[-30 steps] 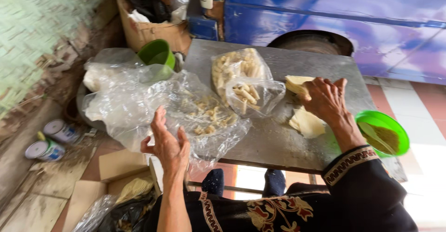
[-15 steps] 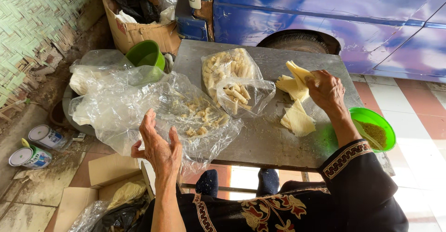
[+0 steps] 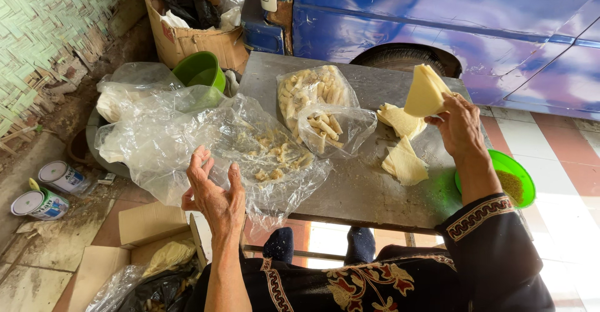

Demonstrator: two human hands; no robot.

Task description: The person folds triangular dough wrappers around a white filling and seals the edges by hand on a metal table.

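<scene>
My right hand [image 3: 461, 129] holds up a pale yellow folded wrapper sheet [image 3: 425, 92] above the grey metal table [image 3: 356, 187]. More wrapper pieces [image 3: 405, 164] lie on the table below it. My left hand [image 3: 215, 199] hovers with fingers spread at the near edge of a large clear plastic sheet [image 3: 187, 137] that carries scattered pale filling bits [image 3: 275, 159]. A clear bag of rolled pastry sticks [image 3: 319, 109] sits mid-table between the hands.
A green bowl with brown crumbs [image 3: 509, 184] sits at the table's right edge. A green tub [image 3: 200, 71] and a cardboard box [image 3: 187, 34] stand at the back left. Two paint cans [image 3: 47, 190] rest on the floor left. A blue vehicle [image 3: 450, 18] is behind the table.
My right hand has lifted one wrapper sheet off the pile, up and away from the table. My left hand has drifted slightly toward the plastic sheet.
</scene>
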